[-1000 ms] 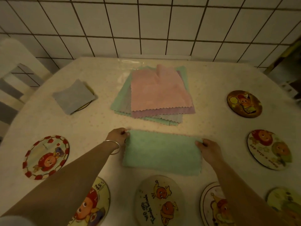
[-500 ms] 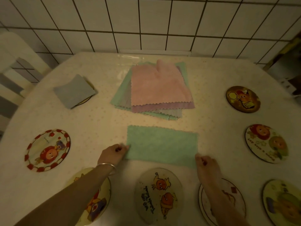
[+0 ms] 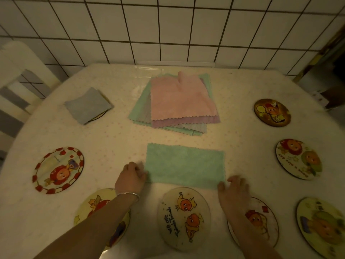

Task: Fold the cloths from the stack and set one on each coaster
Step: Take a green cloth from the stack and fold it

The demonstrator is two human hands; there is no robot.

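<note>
A green cloth [image 3: 184, 164], folded in half into a flat rectangle, lies on the table [image 3: 115, 143] in front of me. My left hand [image 3: 130, 177] pinches its near left corner. My right hand [image 3: 233, 187] rests at its near right corner with fingers spread, the thumb just touching the edge. Behind it sits the stack of cloths [image 3: 182, 101], pink on top with purple, grey and green beneath. A folded grey cloth [image 3: 87, 105] covers a coaster at the far left. Bare round cartoon coasters include one [image 3: 183, 217] directly below the green cloth.
More coasters ring the table: left [image 3: 58, 170], near left under my forearm [image 3: 97, 204], near right [image 3: 261, 215], [image 3: 321, 225], right [image 3: 298, 158], far right [image 3: 272, 112]. A tiled wall [image 3: 168, 30] backs the table. A chair [image 3: 16, 75] stands at far left.
Both hands slid from the cloth's far corners down to its near corners, and the cloth now lies flat. My right hand's fingers have spread apart.
</note>
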